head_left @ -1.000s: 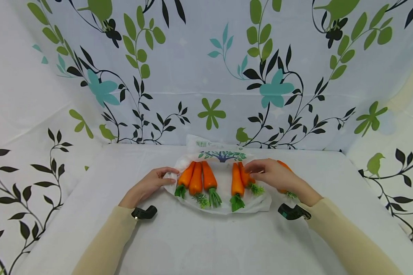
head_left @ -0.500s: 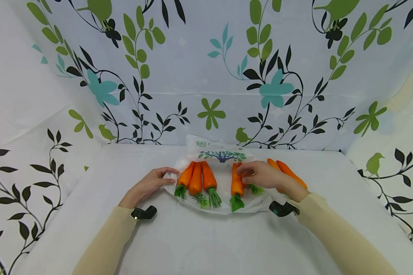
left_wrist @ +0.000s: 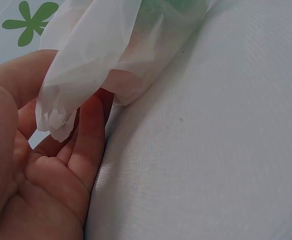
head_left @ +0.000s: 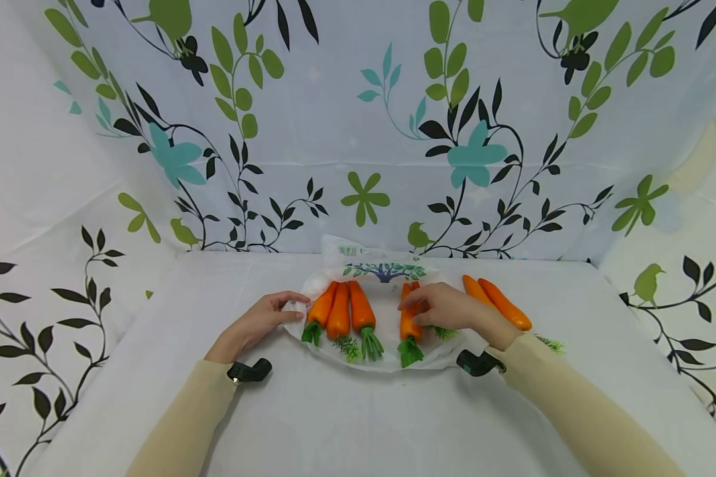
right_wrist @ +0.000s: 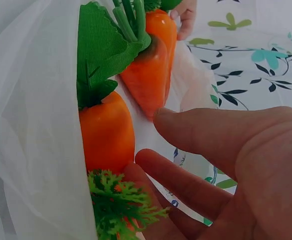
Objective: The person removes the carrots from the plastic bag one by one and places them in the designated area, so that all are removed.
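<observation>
A white, translucent plastic bag [head_left: 382,354] with a printed tree lies mid-table. Three orange carrots with green tops, the middle one a carrot [head_left: 338,315], show at its left. My left hand [head_left: 268,315] holds the bag's left edge; in the left wrist view the gathered plastic [left_wrist: 86,65] sits between thumb and fingers. My right hand [head_left: 447,308] reaches over a carrot [head_left: 408,328] at the bag's right part. In the right wrist view its thumb stands apart from the fingers, whose tips are right at a carrot [right_wrist: 108,135]. A further carrot is mostly hidden under this hand.
Two loose carrots lie on the table right of the bag, the outer carrot [head_left: 504,305] with its feathery green top [head_left: 550,343] showing past the right sleeve. A leaf-patterned cloth [head_left: 358,132] hangs behind the white table [head_left: 346,417].
My right hand has shifted left across the bag, from the feathery-topped carrot to the leafy-topped one. The loose carrots at the right are now uncovered. My left hand keeps its place.
</observation>
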`<state>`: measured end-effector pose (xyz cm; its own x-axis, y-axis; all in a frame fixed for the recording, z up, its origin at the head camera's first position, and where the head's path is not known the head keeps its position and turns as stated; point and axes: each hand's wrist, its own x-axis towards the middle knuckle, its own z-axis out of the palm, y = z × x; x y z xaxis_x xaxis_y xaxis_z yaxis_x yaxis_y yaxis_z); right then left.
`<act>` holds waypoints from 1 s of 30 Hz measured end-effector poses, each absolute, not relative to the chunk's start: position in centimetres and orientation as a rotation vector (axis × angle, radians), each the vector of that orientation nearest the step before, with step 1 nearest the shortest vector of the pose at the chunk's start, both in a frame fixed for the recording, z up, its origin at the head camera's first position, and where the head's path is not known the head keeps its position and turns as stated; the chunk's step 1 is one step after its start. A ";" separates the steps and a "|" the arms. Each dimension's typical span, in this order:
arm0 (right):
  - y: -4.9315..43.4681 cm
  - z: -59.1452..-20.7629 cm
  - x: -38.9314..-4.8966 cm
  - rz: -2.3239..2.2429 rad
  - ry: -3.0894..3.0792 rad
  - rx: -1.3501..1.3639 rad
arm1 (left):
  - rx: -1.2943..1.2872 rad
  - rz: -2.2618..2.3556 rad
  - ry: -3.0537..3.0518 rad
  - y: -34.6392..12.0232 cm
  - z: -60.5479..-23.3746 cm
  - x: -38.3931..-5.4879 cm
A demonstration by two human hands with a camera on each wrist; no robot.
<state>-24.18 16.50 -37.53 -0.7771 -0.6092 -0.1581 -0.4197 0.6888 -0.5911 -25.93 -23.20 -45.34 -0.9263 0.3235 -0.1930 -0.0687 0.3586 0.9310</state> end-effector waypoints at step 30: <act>14.9 -37.7 -24.2 -0.622 2.651 -0.739 | 0.262 1.595 2.274 -23.3 -45.7 -26.2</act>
<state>-24.17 14.91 -37.70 -0.8154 -0.5490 -0.1835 -0.4100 0.7715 -0.4865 -26.16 -23.34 -45.65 -0.9219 0.3450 -0.1763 -0.0483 0.3493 0.9358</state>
